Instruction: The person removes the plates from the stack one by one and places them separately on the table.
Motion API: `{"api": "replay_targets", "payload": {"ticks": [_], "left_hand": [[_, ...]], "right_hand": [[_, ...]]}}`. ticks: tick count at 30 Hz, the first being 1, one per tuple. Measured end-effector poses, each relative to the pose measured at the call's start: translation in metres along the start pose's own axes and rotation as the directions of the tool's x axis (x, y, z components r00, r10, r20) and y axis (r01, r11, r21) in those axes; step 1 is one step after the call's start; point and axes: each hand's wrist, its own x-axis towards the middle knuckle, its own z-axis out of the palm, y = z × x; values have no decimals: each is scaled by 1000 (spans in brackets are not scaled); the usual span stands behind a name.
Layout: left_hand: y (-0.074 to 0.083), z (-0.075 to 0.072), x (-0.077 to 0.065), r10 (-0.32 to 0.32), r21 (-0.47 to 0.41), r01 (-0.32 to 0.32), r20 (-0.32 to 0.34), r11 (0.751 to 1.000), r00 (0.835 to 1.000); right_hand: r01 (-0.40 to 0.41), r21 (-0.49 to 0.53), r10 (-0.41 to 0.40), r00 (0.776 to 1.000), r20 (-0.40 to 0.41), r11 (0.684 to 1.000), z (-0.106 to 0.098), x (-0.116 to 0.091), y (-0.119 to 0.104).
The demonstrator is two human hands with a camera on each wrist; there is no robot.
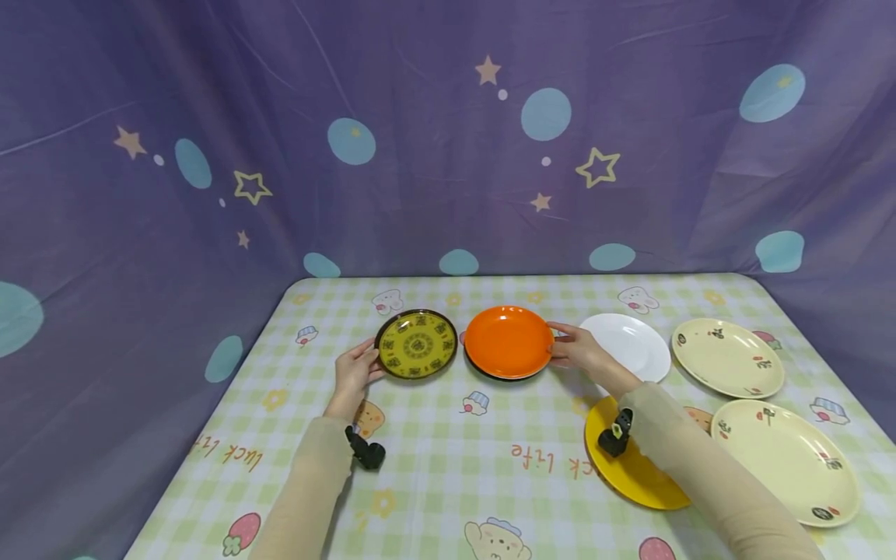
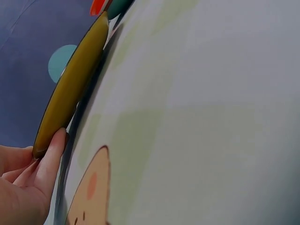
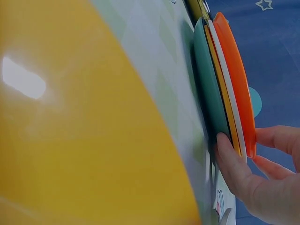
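My left hand (image 1: 355,373) pinches the left rim of an olive-yellow plate (image 1: 418,344) with a dark edge and dark patterns. In the left wrist view, this plate (image 2: 75,84) is seen edge-on, held close over the tablecloth. Just to its right, my right hand (image 1: 579,350) grips the right rim of a stack of plates. On top of that stack is an orange plate (image 1: 509,342). The right wrist view shows a white plate (image 3: 228,89) under it, then a yellow one (image 3: 218,70), with a teal plate (image 3: 208,84) at the bottom.
Behind my right hand lies a white plate (image 1: 633,346). A large yellow plate (image 1: 644,486) is partly under my right forearm. Two cream plates with small designs, one farther back (image 1: 728,356) and one nearer (image 1: 784,459), lie at the right of the checked tablecloth (image 1: 434,482). A purple curtain (image 1: 420,210) hangs behind.
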Motion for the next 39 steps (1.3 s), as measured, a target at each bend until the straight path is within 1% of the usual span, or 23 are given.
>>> {"api": "replay_targets", "payload": {"ticks": [4, 10, 17, 25, 31, 39], "left_hand": [[1, 0, 1, -10, 18, 10, 1, 1000, 1000], [3, 2, 0, -10, 54, 9, 19, 998, 1000], [2, 3, 2, -1, 81, -2, 34, 997, 999], [4, 4, 4, -16, 97, 15, 19, 995, 1000], [5, 4, 4, -10, 96, 8, 15, 995, 1000], [4, 3, 6, 6, 108, -10, 33, 994, 999]], "right_hand": [[-6, 11, 6, 1000, -3, 1000, 1, 1, -1], [-7, 37, 7, 1000, -5, 999, 2, 0, -2], [-19, 16, 19, 1000, -1, 1000, 2, -3, -4], [-33, 14, 33, 999, -7, 999, 2, -2, -4], [-22, 59, 22, 1000, -2, 998, 3, -2, -3], [-19, 78, 19, 1000, 1, 997, 2, -3, -3]]}}
